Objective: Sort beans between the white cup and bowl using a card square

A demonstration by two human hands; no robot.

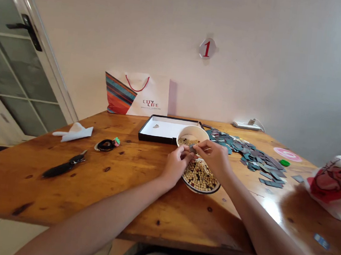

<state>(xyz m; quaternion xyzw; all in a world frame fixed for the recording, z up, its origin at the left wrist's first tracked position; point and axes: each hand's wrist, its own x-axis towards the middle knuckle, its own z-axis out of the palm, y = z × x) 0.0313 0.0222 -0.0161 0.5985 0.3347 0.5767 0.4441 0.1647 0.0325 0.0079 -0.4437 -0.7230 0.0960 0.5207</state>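
Both of my hands meet over a bowl [216, 188] that is full of small round pale and dark beans or beads [200, 175]. Between the fingertips is a small flat dark-grey piece [192, 148]. My left hand [177, 164] pinches it from the left, closed. From the other side my right hand [216, 156] also grips it, fingers closed. Just behind the hands stands a white tub [199, 132], with more of the same round bits inside. The hands cover part of the bowl's far rim and of the tub's front.
A black-edged white tray [170, 126] adjoins the tub. Many flat dark pieces [251, 154] lie in a heap at right, near a green cap [284, 162] and a plastic bag [336, 187]. At left are pruning shears [64, 167], a black coil [105, 145] and white paper [77, 132]. A paper bag [152, 91] stands behind.
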